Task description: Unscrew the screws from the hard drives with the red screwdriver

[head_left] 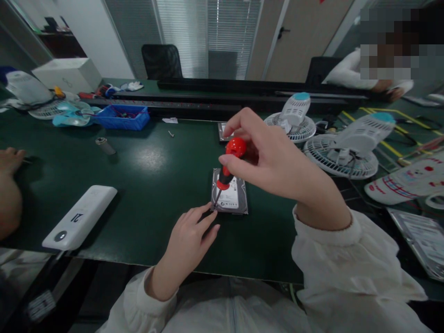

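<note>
A hard drive [229, 196] with a white label lies flat on the green table [145, 171] in front of me. My right hand [263, 157] grips a red and black screwdriver [225, 175] by its handle, tilted, with the tip at the drive's lower left corner. Beside that same corner, my left hand [190, 236] rests with its fingers apart, the fingertips touching the drive's edge. Part of a second drive [222, 132] shows behind my right hand.
White fan parts [342, 155] and a patterned cup [409, 180] stand right. A power bank [81, 217], metal cylinder [105, 145] and blue tray [125, 117] lie left. Another person's hand [12, 159] is at the left edge; a person sits at the back right.
</note>
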`<state>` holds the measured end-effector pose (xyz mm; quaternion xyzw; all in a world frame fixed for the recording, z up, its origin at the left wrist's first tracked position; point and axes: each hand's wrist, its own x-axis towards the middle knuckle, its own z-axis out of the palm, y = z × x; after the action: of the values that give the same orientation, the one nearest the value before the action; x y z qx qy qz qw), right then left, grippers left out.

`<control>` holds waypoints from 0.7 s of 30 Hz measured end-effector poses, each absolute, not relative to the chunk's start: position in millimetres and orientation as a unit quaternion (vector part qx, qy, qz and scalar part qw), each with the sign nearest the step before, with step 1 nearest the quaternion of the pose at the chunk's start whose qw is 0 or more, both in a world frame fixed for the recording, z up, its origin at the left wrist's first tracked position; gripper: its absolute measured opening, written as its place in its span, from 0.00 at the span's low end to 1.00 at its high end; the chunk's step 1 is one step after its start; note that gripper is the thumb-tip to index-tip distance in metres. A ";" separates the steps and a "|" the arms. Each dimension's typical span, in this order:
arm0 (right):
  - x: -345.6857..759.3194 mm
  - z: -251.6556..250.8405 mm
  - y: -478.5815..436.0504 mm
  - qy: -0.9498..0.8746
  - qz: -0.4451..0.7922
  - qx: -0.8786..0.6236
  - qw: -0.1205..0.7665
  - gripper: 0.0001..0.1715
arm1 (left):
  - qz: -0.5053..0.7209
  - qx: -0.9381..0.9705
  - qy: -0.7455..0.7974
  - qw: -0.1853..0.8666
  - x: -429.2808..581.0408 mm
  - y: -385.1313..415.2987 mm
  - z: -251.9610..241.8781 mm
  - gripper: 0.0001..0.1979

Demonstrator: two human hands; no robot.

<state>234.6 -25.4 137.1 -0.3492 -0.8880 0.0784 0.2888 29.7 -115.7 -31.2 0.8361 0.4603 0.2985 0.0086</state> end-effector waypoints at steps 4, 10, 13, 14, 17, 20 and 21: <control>234.0 136.5 -23.3 -0.903 0.069 -0.312 0.287 0.11 | 0.299 0.836 0.460 0.009 30.0 -116.0 -30.3 0.13; 227.8 130.5 -20.2 -0.904 0.055 -0.289 0.311 0.09 | 0.301 0.836 0.460 0.010 29.6 -115.9 -32.3 0.13; 228.2 129.6 -19.2 -0.909 0.063 -0.260 0.320 0.05 | 0.305 0.835 0.459 0.010 29.2 -115.7 -33.6 0.13; 228.9 129.6 -19.2 -0.911 0.069 -0.254 0.319 0.03 | 0.306 0.835 0.458 0.009 29.1 -115.6 -33.8 0.13; 230.7 129.8 -20.0 -0.913 0.073 -0.243 0.318 0.12 | 0.306 0.835 0.457 0.009 29.2 -115.6 -33.9 0.13; 230.5 129.4 -21.5 -0.915 0.057 -0.259 0.305 0.14 | 0.304 0.835 0.458 0.010 29.6 -115.8 -33.7 0.13; 229.9 129.3 -22.2 -0.913 0.042 -0.279 0.296 0.17 | 0.303 0.835 0.459 0.010 29.7 -115.8 -33.6 0.13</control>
<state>229.9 -22.2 129.3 -0.2794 -0.9125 0.0423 0.2956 29.7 -115.8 -33.6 0.8351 0.4591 0.3029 0.0103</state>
